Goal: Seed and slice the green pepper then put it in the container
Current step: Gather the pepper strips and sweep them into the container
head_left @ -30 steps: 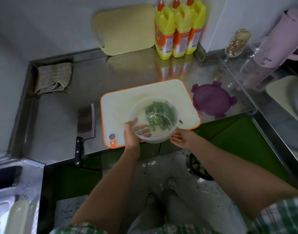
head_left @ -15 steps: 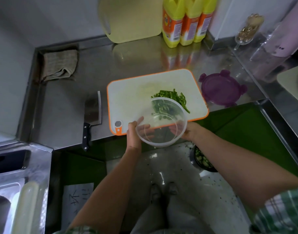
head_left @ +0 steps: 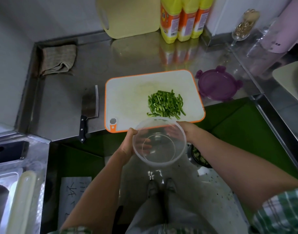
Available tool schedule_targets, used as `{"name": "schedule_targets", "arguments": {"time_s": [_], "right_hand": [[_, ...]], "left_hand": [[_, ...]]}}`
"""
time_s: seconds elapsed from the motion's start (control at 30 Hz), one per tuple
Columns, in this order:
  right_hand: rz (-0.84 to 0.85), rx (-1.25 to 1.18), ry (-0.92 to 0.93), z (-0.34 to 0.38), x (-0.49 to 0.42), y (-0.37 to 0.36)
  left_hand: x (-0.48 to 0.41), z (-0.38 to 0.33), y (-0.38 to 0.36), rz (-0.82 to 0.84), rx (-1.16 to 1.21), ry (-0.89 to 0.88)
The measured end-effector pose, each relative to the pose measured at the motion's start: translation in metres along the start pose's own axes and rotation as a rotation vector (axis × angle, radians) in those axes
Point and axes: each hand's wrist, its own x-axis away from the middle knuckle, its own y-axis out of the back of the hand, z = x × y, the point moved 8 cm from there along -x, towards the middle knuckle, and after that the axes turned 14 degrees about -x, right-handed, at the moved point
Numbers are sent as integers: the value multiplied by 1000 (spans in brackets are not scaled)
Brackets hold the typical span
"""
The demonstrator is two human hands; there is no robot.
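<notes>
A heap of green pepper strips lies on the right half of the white, orange-rimmed cutting board. Just off the counter's front edge, below the board, I hold a clear round plastic container with nothing in it. My left hand grips its left wall, thumb on the rim and fingers under it. My right hand holds the right wall, fingers showing through the plastic. The purple lid lies on the steel counter right of the board.
A cleaver lies left of the board, handle over the counter edge. A folded cloth sits at the back left. Yellow bottles and a pale yellow board stand against the wall. A floor bin with scraps is under my right arm.
The container has come off the board toward me and below the counter edge. The pepper strips, earlier seen through it, now lie uncovered on the board.
</notes>
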Motion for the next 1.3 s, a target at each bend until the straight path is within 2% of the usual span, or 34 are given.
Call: {"name": "schedule_targets", "arguments": {"time_s": [0.07, 0.17, 0.37, 0.47, 0.57, 0.67, 0.8, 0.9, 1.0, 1.17, 1.23, 1.3], "right_hand": [[-38, -36, -17, 0, -3, 8], [15, 38, -16, 2, 3, 13], [150, 692, -29, -7, 16, 26], [65, 899, 153, 0, 14, 43], [-71, 879, 313, 14, 7, 58], [-217, 916, 456, 26, 0, 68], [-305, 908, 535, 28, -4, 71], [-346, 990, 533, 33, -3, 74], [-373, 1001, 512, 35, -4, 80], [-205, 921, 360, 24, -8, 72], [-174, 981, 325, 25, -2, 67], [-169, 1145, 297, 28, 6, 59]], "left_hand": [[3, 5, -6, 18, -8, 51], [4, 13, -14, 29, -77, 114], [3, 26, -39, 86, -268, 182], [-7, 34, -49, 37, -234, 179], [-15, 38, -44, -48, -221, 179], [-15, 50, -44, -28, -163, 269], [-15, 52, -53, -44, -18, 260], [-20, 55, -49, -110, 86, 263], [-23, 53, -44, -156, 50, 243], [-26, 41, -31, -284, -86, 184], [-25, 33, -27, -322, -136, 168], [-23, 26, -26, -346, -199, 162]]}}
